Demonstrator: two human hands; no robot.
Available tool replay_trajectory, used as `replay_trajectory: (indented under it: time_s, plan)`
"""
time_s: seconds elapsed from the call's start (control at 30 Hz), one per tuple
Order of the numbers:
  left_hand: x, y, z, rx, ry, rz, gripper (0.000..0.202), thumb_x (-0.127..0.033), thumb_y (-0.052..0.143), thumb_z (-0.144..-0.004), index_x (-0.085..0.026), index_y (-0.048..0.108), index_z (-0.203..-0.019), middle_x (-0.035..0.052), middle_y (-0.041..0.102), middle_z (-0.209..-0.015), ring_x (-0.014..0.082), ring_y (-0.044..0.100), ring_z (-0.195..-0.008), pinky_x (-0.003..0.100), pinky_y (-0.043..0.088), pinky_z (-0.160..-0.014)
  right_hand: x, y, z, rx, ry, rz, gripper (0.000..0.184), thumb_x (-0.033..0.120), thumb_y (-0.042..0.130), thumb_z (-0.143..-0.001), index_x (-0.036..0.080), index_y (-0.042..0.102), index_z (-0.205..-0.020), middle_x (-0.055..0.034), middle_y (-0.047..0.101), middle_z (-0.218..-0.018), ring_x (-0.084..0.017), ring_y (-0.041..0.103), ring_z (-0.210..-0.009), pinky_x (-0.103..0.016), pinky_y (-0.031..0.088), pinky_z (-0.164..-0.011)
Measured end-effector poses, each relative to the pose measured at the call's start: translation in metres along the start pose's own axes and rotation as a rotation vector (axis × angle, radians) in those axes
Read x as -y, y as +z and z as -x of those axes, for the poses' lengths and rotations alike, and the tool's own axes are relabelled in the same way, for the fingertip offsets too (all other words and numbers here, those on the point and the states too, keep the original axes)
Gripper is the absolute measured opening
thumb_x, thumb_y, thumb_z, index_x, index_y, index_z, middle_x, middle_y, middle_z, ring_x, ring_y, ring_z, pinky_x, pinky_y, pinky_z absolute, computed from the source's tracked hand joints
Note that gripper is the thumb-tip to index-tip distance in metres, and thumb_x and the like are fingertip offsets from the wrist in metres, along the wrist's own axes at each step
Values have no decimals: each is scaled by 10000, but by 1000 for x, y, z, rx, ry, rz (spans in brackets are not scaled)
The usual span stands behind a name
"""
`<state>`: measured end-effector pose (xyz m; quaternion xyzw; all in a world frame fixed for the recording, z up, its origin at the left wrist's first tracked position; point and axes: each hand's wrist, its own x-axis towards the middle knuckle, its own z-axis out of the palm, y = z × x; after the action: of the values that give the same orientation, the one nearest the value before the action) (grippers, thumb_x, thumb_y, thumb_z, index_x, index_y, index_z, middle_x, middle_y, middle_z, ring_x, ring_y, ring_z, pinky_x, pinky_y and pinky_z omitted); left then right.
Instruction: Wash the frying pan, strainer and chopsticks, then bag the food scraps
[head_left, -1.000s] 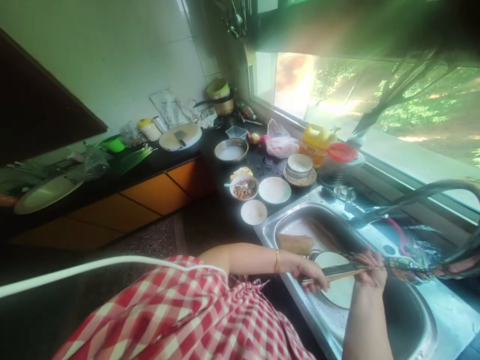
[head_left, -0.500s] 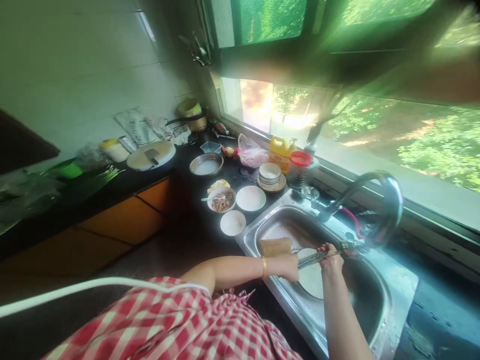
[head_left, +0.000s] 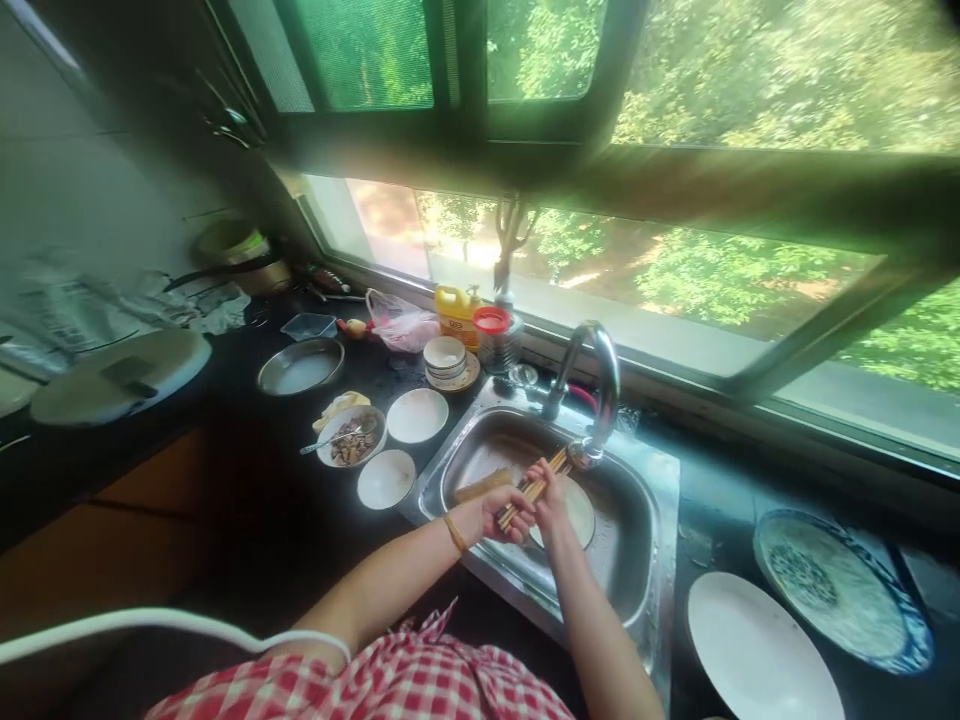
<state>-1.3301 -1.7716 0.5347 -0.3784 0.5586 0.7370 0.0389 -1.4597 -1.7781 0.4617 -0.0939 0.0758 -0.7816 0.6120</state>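
Observation:
Both my hands are over the steel sink (head_left: 652, 560), below the curved tap (head_left: 596, 385). My left hand (head_left: 504, 513) is closed round the lower end of a bundle of wooden chopsticks (head_left: 536, 486). My right hand (head_left: 550, 497) is closed round the same bundle a little higher, so the tips point up toward the tap's spout. Under the hands a white plate (head_left: 579, 512) lies in the sink, and a brownish sponge or block (head_left: 484, 486) rests at the sink's left side.
Left of the sink stand white bowls (head_left: 416, 414) (head_left: 385, 479), a bowl of food with a spoon (head_left: 351, 440), stacked bowls (head_left: 444, 357) and a metal pan (head_left: 300, 367). A yellow bottle (head_left: 455, 312) stands by the window. Right of the sink lie a white plate (head_left: 761, 655) and a blue-patterned plate (head_left: 840, 590).
The camera has swung right and pulled back, so the counter right of the sink came into view. Both hands stay on the chopsticks, which now tilt up toward the tap.

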Motion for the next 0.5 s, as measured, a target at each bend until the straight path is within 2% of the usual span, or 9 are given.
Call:
replay_trajectory:
  time_s: [0.07, 0.1, 0.13, 0.17, 0.23, 0.3, 0.4, 0.43, 0.5]
  plan:
    - [-7, -4, -5, -149, 8, -382, 132, -164, 457, -851, -157, 513, -733, -22, 414, -571, 77, 383, -477, 184, 379, -521, -4, -5, 1, -27, 27, -24, 337, 260, 759, -759, 210, 430, -699, 97, 472, -529, -71, 497, -467, -218, 510, -523]
    - [-12, -4, -7, -240, 29, -591, 94, -218, 508, -852, -155, 575, -838, 4, 524, -654, 110, 504, -575, 229, 454, -609, -3, -7, 0, -40, -1, -27, 308, 265, 749, -772, 210, 454, -704, 91, 493, -534, -82, 515, -483, -235, 526, -549]
    - [-20, -3, -10, -346, 71, -787, 200, -288, 575, -837, -154, 611, -980, 41, 622, -801, 162, 599, -743, 287, 497, -732, -1, -7, -1, -57, -45, -34, 276, 263, 731, -789, 210, 473, -705, 89, 508, -535, -88, 527, -494, -248, 541, -582]
    - [-28, 0, -14, -465, 144, -957, 389, -366, 628, -816, -153, 602, -1141, 87, 665, -999, 224, 623, -947, 344, 492, -864, 1, -6, -3, -80, -93, -41, 245, 258, 708, -807, 211, 491, -704, 87, 524, -538, -90, 536, -504, -253, 551, -616]
    - [-45, 9, -24, -689, 316, -1199, 646, -476, 600, -839, -162, 484, -1392, 153, 563, -1350, 309, 513, -1244, 415, 396, -1048, 4, 0, -4, -108, -149, -44, 180, 291, 663, -841, 217, 547, -725, 66, 603, -605, -104, 592, -575, -265, 563, -685]
    - [-57, 22, -39, -858, 437, -1377, 627, -483, 444, -930, -208, 396, -1492, 149, 445, -1498, 326, 431, -1346, 462, 329, -1111, 2, 6, -4, -24, -157, -54, 230, 455, 626, -851, 227, 628, -821, 10, 701, -800, -155, 673, -785, -320, 569, -793]
    - [-53, 41, -61, -947, 420, -1512, 548, -460, 345, -975, -260, 451, -1474, 115, 444, -1519, 329, 416, -1368, 507, 305, -1128, -7, 8, 1, 194, -215, -112, 606, 767, 518, -764, 244, 685, -1021, -68, 694, -1146, -236, 608, -1163, -446, 468, -1030]
    - [-46, 47, -67, -964, 419, -1527, 549, -498, 355, -969, -266, 494, -1446, 111, 464, -1505, 336, 418, -1365, 516, 302, -1129, -10, 5, 2, 226, -236, -124, 691, 822, 474, -736, 250, 687, -1062, -80, 670, -1214, -249, 564, -1234, -472, 416, -1081]
    - [-30, 57, -74, -983, 461, -1544, 572, -565, 373, -951, -269, 549, -1407, 117, 508, -1463, 351, 422, -1354, 531, 299, -1131, -14, -1, 3, 183, -296, -138, 748, 854, 393, -730, 276, 684, -1104, -78, 638, -1283, -261, 517, -1296, -511, 353, -1115]
